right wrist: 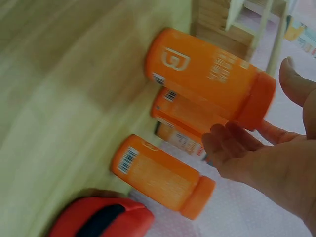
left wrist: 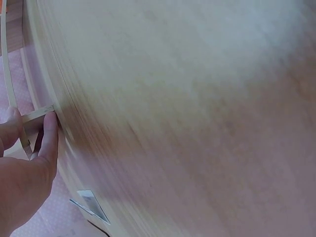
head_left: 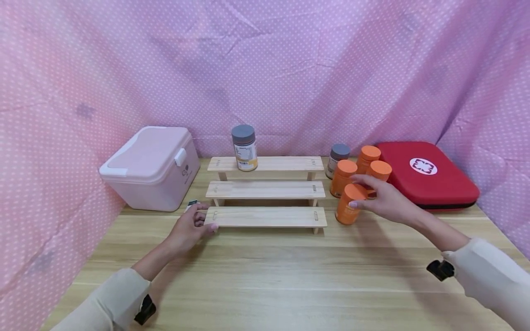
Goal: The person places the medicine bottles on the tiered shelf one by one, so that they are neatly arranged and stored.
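Observation:
A three-tier wooden rack (head_left: 266,216) stands in the middle of the table. My left hand (head_left: 191,229) grips the left end of its lowest step; in the left wrist view, thumb and fingers (left wrist: 48,140) hold the wood around its leg. On the top step stands a grey-lidded bottle (head_left: 246,154). To the right of the rack, my right hand (head_left: 387,201) is spread at the cap of the front orange bottle (head_left: 348,212). The right wrist view shows this upright bottle (right wrist: 205,74) with the thumb apart from its cap and the fingers beyond it.
More orange bottles (head_left: 342,181) and a second grey-lidded bottle (head_left: 332,166) are grouped behind the front one. A red first-aid case (head_left: 443,177) lies at the right. A pale pink lidded box (head_left: 151,172) stands at the left, with a small card-like item (left wrist: 94,205) near the left hand.

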Motion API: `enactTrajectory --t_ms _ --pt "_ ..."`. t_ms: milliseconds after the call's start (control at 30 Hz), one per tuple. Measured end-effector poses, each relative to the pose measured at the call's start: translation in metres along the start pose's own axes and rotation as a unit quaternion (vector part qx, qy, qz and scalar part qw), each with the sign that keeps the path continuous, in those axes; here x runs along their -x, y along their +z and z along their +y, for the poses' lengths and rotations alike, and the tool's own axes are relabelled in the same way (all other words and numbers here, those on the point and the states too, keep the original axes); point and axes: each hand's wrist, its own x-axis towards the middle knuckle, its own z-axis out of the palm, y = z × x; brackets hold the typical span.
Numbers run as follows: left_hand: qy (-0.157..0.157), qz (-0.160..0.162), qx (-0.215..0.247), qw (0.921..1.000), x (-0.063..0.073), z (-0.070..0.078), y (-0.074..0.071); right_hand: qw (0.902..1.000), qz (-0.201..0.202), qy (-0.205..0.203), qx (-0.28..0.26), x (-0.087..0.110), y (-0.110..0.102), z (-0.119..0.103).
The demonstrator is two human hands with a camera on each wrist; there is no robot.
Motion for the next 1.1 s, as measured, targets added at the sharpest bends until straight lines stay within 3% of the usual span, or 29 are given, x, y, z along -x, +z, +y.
enactTrajectory --t_ms 733,900,1100 --pt "-0.012 -0.003 0.009 0.9999 0.0 0.005 0.0 0.9999 -0.001 -0.008 0.008 0.005 0.008 0.008" --pt "-0.008 -0.003 0.007 0.9999 0.001 0.006 0.001 0.9996 0.004 -0.02 0.017 0.006 0.003 0.004" --pt "-0.009 -0.004 0.007 0.9999 0.002 0.007 0.0 0.9979 0.039 -0.048 0.021 0.008 -0.014 -0.012"
